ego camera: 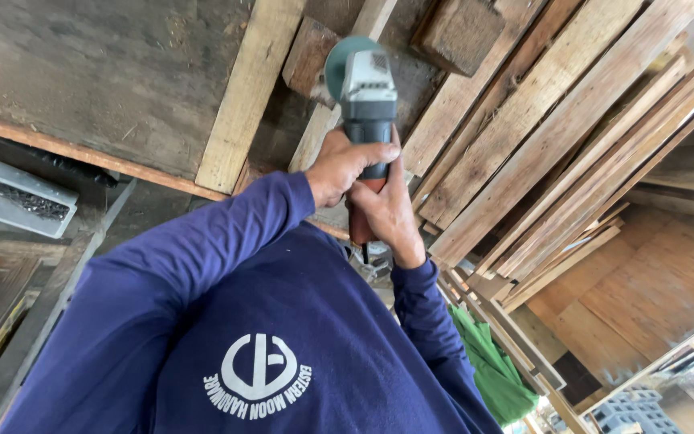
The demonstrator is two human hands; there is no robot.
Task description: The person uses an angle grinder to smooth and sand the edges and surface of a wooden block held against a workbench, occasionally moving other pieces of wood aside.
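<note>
The grinder [367,120] is gripped by both hands, left [345,167] and right [389,210]; its disc [337,64] is held at the plank [315,133], no finished cut visible.

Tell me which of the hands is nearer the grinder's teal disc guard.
Left. The left hand grips the angle grinder just behind the disc guard; the right hand holds its handle farther back.
</note>
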